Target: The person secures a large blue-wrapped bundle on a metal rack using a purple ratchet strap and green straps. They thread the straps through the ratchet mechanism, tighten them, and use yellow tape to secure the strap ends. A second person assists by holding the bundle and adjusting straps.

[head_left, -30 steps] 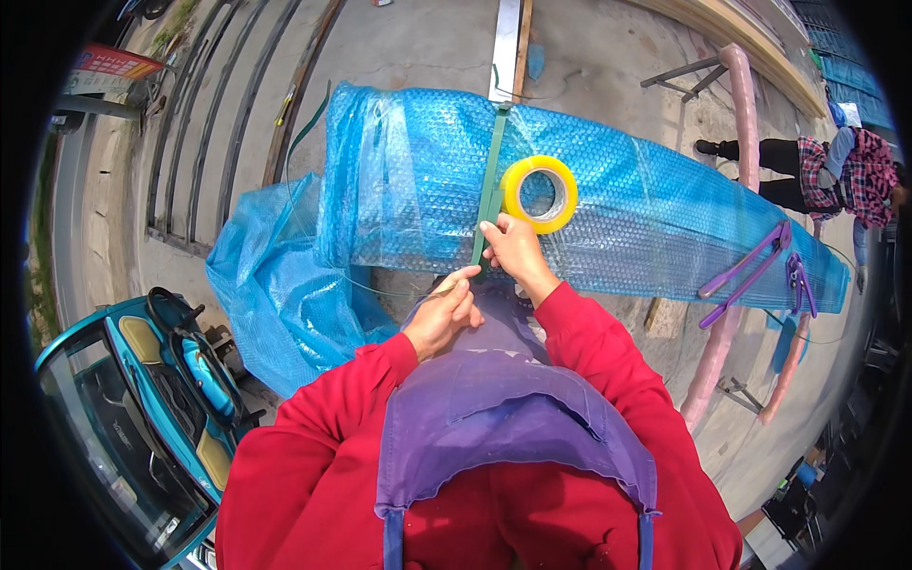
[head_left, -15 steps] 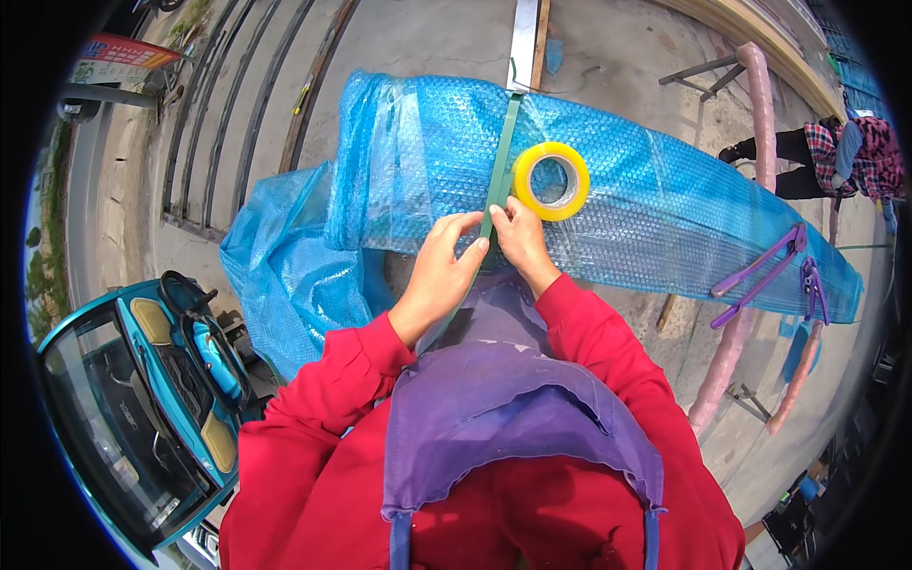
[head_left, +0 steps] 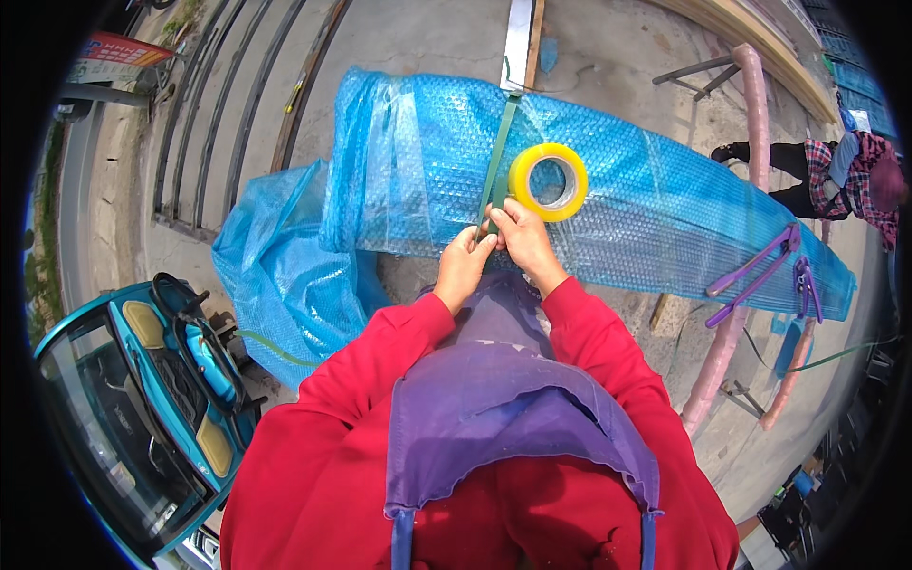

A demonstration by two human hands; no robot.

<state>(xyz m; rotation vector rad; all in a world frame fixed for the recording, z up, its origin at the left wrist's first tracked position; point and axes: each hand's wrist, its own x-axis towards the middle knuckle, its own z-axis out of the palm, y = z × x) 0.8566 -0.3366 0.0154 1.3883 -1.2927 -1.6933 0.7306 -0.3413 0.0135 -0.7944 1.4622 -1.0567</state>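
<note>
Both hands meet at the near edge of the long blue bubble-wrapped bundle (head_left: 608, 180): left hand (head_left: 463, 269) pinches the green plastic strap (head_left: 498, 161), right hand (head_left: 525, 242) grips it beside the yellow tape roll (head_left: 548, 181). If the pinch slackens, the strap may slip loose.

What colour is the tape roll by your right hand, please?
Yellow: the tape roll shows best in the head view.

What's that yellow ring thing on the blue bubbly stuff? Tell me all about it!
It is a roll of tape, a thick yellow ring with a round open hole in the middle. It looks glossy and a bit see-through. It lies on the blue bubble wrap, right beside a green strap that runs across the bundle. The right hand sits just below it, close to its lower edge; whether the fingers touch it cannot be told.
</note>
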